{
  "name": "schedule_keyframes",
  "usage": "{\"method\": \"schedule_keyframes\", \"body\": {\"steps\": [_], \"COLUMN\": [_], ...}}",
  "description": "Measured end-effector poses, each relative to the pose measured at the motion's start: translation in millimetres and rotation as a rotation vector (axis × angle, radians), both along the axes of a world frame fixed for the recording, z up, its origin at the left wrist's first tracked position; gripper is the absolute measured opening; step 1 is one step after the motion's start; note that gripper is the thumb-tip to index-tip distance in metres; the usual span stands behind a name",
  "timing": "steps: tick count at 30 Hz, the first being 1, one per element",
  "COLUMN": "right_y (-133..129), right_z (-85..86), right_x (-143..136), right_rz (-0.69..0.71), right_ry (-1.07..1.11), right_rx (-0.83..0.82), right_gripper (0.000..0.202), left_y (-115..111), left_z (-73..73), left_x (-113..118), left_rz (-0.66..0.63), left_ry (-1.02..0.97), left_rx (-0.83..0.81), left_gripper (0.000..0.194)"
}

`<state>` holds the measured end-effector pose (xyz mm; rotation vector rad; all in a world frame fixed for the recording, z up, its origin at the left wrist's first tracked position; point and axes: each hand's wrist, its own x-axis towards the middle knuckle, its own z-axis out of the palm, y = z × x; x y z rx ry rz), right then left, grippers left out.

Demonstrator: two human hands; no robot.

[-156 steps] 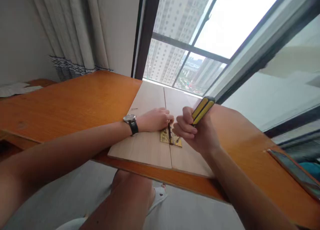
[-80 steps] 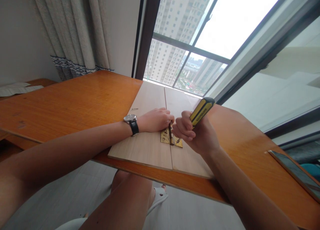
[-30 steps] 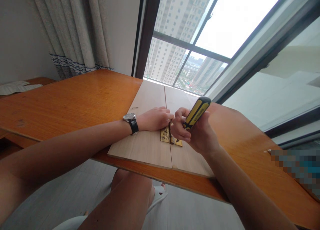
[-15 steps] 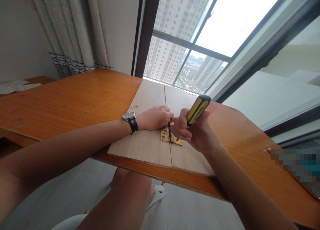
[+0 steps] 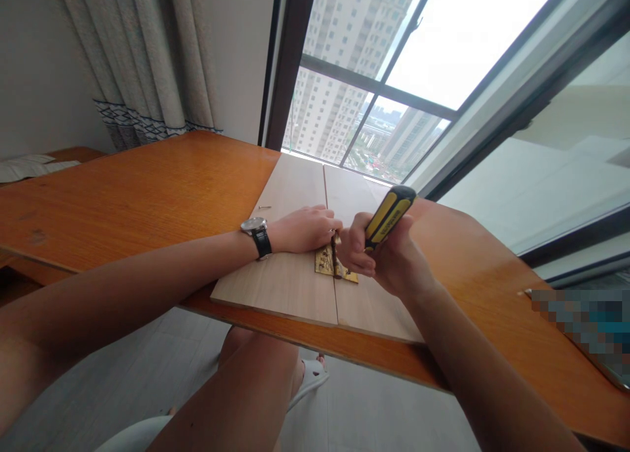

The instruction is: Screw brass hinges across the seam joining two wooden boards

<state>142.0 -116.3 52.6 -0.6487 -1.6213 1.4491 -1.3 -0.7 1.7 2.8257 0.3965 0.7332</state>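
My right hand is wrapped round the black and yellow handle of a screwdriver, which tilts up to the right. Its shaft and tip are hidden behind my fingers. A gold-coloured hinge lies across the seam between the left wooden board and the right wooden board. My left hand, with a watch on the wrist, rests on the left board at the hinge's far end. Its fingertips are curled together there, and what they grip is hidden. Part of the hinge is covered by both hands.
One loose screw lies on the left board. Both boards sit on an orange-brown wooden table, near its front edge. Behind the table is a window, with a curtain at the left. A blurred-out object lies at the right.
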Motion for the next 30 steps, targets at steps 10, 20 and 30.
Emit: {"method": "schedule_keyframes", "body": {"steps": [10,20,30], "right_y": [-0.2,-3.0,-4.1], "right_z": [1.8,3.3,3.7], "right_x": [-0.3,0.4,-1.6], "right_rz": [-0.009,-0.118,-0.098], "right_ry": [-0.031,-0.106,-0.068], "right_rx": [-0.01,-0.053,-0.042], "right_gripper": [0.053,0.058,0.057], "left_y": [-1.2,-3.9,-5.7], "left_z": [0.4,3.9,7.1], "left_x": [-0.6,-1.9,-2.2], "left_rz": [-0.002,-0.022,-0.029], "left_ry": [-0.002,-0.051,-0.023], "left_rx": [-0.01,-0.054,-0.09], "left_gripper": [0.024,0.024,0.022]}}
